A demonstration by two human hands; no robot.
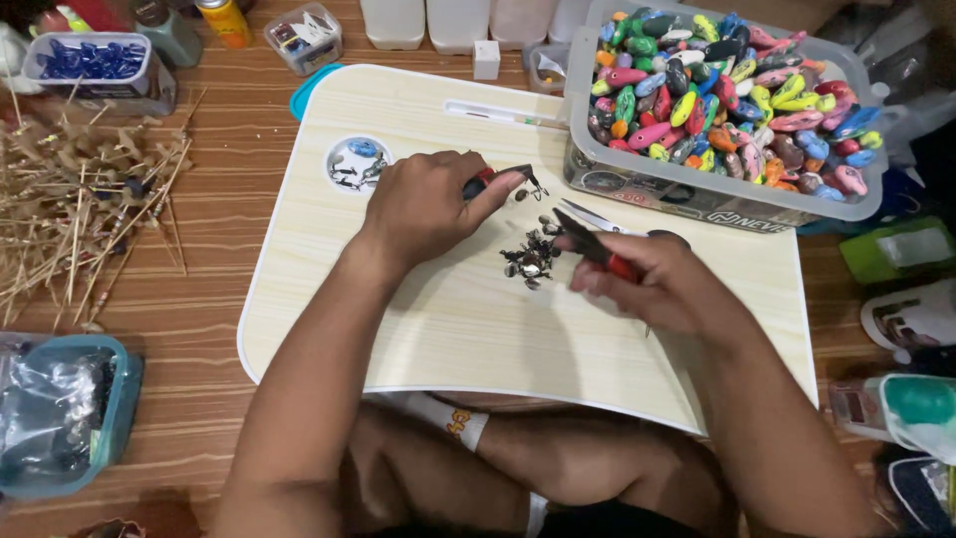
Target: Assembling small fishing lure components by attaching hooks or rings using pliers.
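From the head camera I look down on a pale wood-grain lap board [448, 329] lying on a brown floor [214, 299], with crossed legs showing under its near edge. My left hand [423, 204] is curled tight around the red handle of small pliers [503, 179], whose dark tips point to the right and seem to grip a tiny metal piece, though it is too small for me to name. My right hand [662, 284] is closed around a second pair of red-handled pliers [593, 244], their dark tips pointing up and left toward the other tool; the two sets of tips are near each other but apart. Between and just below the hands lies a little heap of small dark metal parts [528, 257] on the board. A round recess [357, 164] in the board, beside my left hand, holds a few more small bits. At the board's far right corner stands a clear plastic tub [687, 194] filled with bright, many-coloured oval pieces [727, 85]. To the left on the floor lies a scatter of thin tan sticks [85, 214], and beyond them a small clear box of blue parts [90, 60].
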